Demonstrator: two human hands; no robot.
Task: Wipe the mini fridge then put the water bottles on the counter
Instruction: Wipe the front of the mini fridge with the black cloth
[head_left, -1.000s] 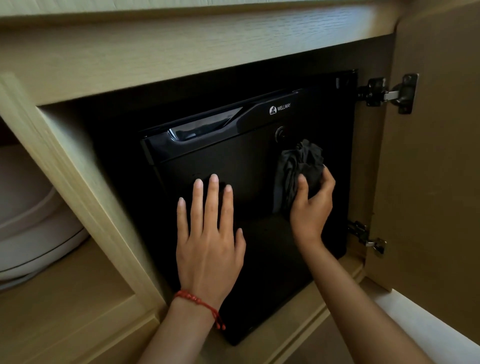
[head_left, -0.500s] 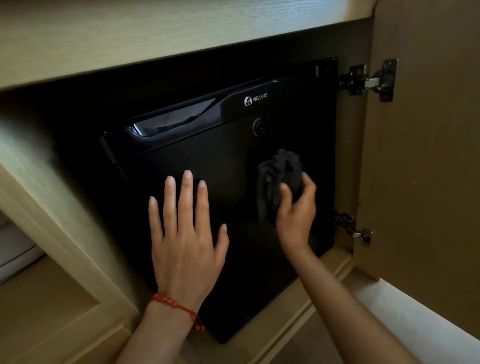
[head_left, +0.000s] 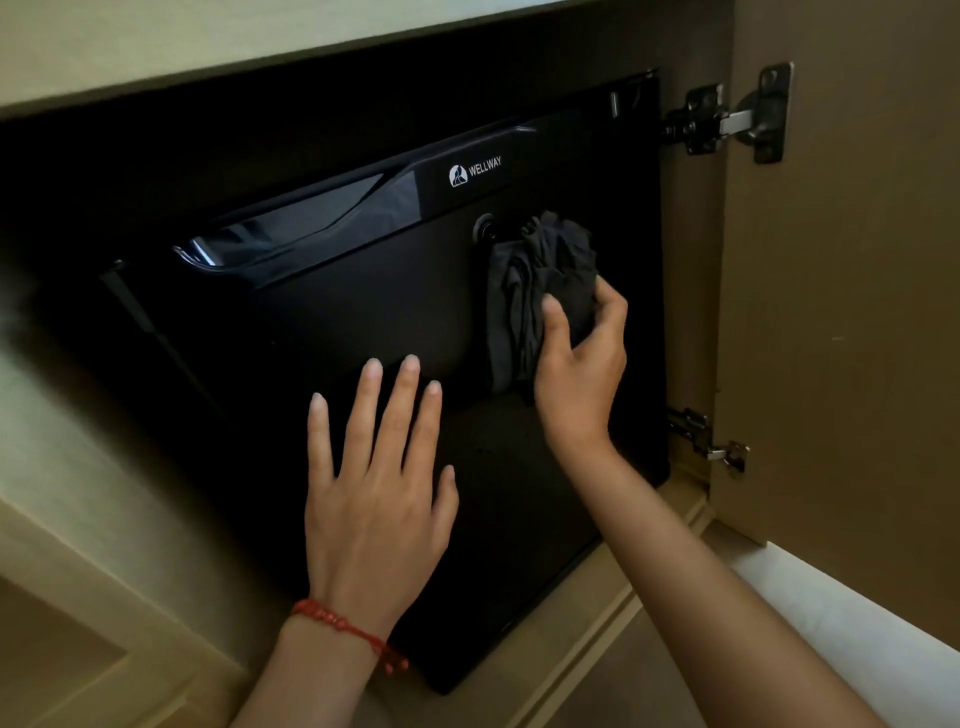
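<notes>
A black mini fridge (head_left: 332, 312) with a glossy handle recess and a white logo sits inside a wooden cabinet, its door closed. My left hand (head_left: 376, 499) lies flat on the lower middle of the fridge door, fingers spread, with a red string bracelet at the wrist. My right hand (head_left: 584, 364) presses a crumpled dark grey cloth (head_left: 540, 291) against the door's right side, just below a round lock. No water bottles are in view.
The wooden cabinet door (head_left: 852, 312) stands swung wide at the right, with metal hinges (head_left: 727, 122) at top and bottom. A wooden counter edge (head_left: 208, 47) runs above the fridge. A cabinet divider (head_left: 78, 467) stands at the left. A white surface (head_left: 852, 639) shows at lower right.
The camera has shifted left and closer. My right hand has moved the cloth down and then back up along the door's right side. My left hand stays flat on the door.
</notes>
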